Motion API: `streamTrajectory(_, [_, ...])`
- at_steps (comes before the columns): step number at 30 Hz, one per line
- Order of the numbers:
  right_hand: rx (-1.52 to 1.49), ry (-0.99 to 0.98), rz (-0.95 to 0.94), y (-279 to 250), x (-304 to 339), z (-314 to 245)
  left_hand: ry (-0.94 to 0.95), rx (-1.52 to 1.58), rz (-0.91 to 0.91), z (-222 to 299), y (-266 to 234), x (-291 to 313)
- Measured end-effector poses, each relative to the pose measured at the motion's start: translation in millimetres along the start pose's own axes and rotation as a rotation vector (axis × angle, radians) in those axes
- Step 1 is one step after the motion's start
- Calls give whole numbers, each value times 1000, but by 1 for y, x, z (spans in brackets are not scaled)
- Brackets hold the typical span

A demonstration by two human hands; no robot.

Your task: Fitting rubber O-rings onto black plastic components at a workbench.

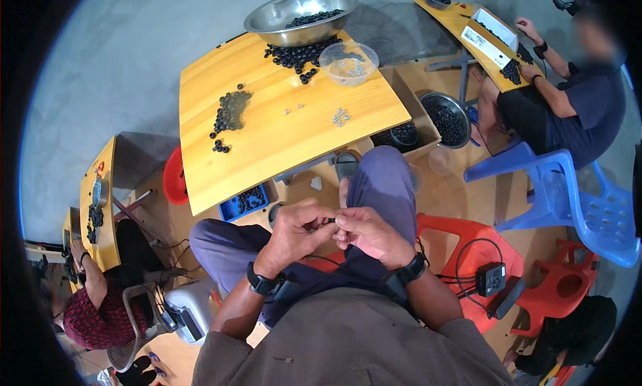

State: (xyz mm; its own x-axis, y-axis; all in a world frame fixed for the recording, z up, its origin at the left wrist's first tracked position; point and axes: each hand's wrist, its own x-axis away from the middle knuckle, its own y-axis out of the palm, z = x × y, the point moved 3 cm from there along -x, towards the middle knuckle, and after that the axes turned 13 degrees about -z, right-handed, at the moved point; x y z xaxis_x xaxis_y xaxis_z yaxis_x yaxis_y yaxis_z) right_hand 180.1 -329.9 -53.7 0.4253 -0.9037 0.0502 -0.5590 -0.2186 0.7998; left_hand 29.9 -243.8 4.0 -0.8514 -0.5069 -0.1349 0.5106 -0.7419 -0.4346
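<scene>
My left hand [297, 231] and my right hand [370, 232] meet above my lap, fingertips pinched together. Between them shows a bit of a small dark piece [331, 220], mostly covered by the fingers. In front of me stands a yellow wooden table [294, 135]. Small black ring-like parts [294, 57] are heaped at its far side, and another group of black parts [231, 112] lies on the left. Tiny pale pieces [340, 117] sit in a little pile on the right, close to a clear plastic bowl [349, 64] that holds more of them.
A large steel bowl [267, 26] of black parts stands at the table's far edge. Below are a blue tray [244, 204], a cardboard box [422, 118] and another steel bowl [446, 120]. A blue chair [555, 179] and a person [568, 92] at another table are on the right.
</scene>
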Motion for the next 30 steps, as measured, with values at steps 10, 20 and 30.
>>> streamTrajectory(10, [-175, 27, -98, -6, 3, 6, -81, 120, -180, 2, -4, -4])
streamTrajectory(20, [-198, -42, -162, 2, 6, 5, 80, -28, -132, 10, -1, 0])
streamTrajectory(30, [-165, -65, -58, -5, 9, 13, 100, -94, -139, 7, 5, -1])
